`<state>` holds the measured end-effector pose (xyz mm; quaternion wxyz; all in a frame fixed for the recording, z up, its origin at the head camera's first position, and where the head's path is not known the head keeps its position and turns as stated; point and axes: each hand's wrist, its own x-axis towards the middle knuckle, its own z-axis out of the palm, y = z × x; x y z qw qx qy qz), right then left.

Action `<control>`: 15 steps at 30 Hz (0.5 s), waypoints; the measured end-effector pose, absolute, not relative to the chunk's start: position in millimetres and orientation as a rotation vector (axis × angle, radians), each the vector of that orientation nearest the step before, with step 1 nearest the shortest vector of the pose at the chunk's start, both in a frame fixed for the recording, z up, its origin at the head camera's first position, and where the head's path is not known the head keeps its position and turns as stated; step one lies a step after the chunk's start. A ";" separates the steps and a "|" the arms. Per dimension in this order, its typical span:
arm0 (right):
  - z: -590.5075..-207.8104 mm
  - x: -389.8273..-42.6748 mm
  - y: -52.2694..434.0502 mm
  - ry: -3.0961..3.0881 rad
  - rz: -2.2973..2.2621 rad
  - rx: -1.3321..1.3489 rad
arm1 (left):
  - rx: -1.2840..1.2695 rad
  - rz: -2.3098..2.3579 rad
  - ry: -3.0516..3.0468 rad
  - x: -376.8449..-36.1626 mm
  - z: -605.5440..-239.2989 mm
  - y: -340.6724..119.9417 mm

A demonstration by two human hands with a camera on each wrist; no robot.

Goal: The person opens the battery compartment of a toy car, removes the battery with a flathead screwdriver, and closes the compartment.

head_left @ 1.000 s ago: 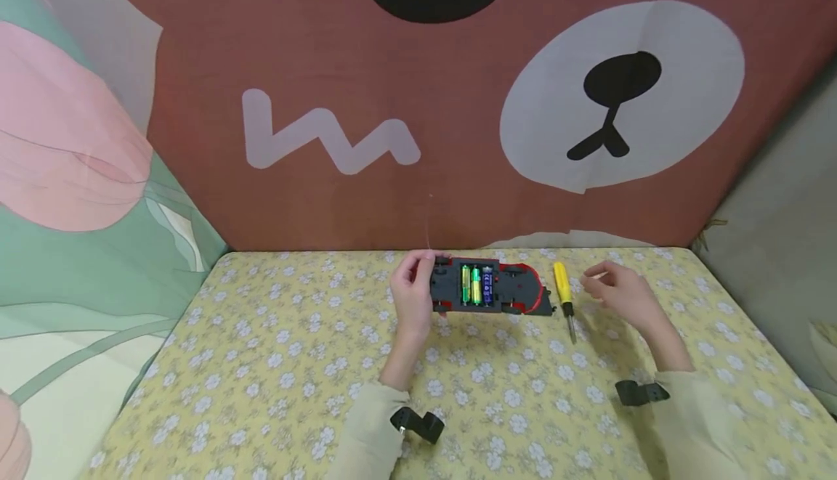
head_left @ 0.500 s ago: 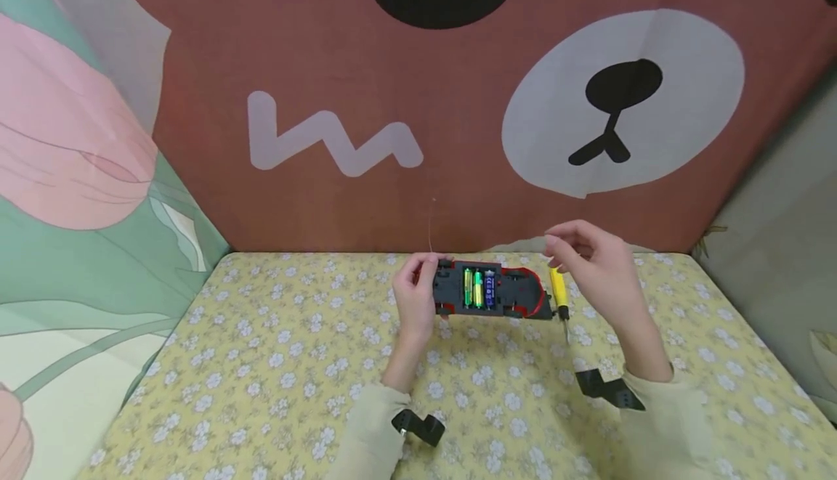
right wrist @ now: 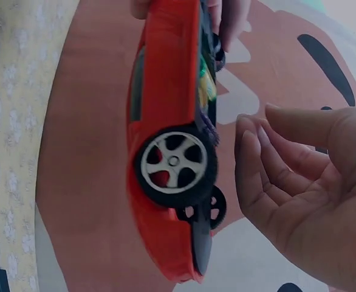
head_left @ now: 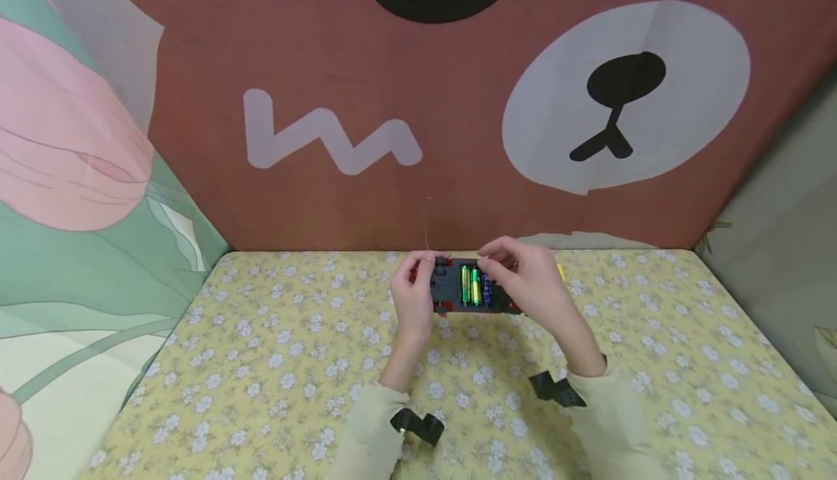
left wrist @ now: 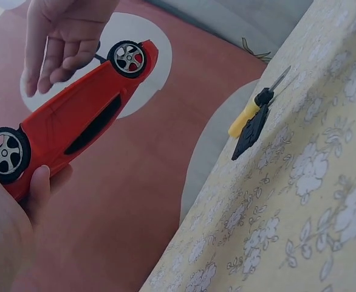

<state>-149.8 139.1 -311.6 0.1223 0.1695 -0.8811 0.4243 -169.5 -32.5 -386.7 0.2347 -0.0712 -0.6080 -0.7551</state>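
Note:
My left hand (head_left: 412,298) grips one end of a red toy car (left wrist: 78,115), held above the table with its black underside (head_left: 447,288) facing me. An uncovered battery compartment there contains two green batteries (head_left: 475,286) and a dark blue battery (head_left: 487,291). In the head view my right hand (head_left: 532,287) overlaps the car's other end, its fingertips by the blue battery. The right wrist view shows this right hand (right wrist: 305,164) loosely bent, thumb and fingertips apart, holding nothing and not touching the car.
A yellow-handled screwdriver (left wrist: 246,118) lies on the flowered tablecloth (head_left: 281,364), with a flat black plastic piece (left wrist: 251,132) beside it. Most of the screwdriver is hidden behind my right hand in the head view. A curtain with a bear print (head_left: 327,211) rises behind the table.
My right hand has moved left from beside the screwdriver, over it, to the battery compartment. The left hand and the car have stayed almost still.

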 end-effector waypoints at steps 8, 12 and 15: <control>-317.5 -147.7 131.6 -2.607 1.146 0.565 | -0.174 -2.069 -1.689 -170.2 -388.2 -32.7; -319.1 -148.0 128.8 -2.633 1.089 0.605 | -0.139 -2.065 -1.690 -170.9 -390.0 -33.3; -317.2 -149.5 128.7 -2.626 1.075 0.609 | -0.145 -2.068 -1.680 -173.4 -389.8 -32.7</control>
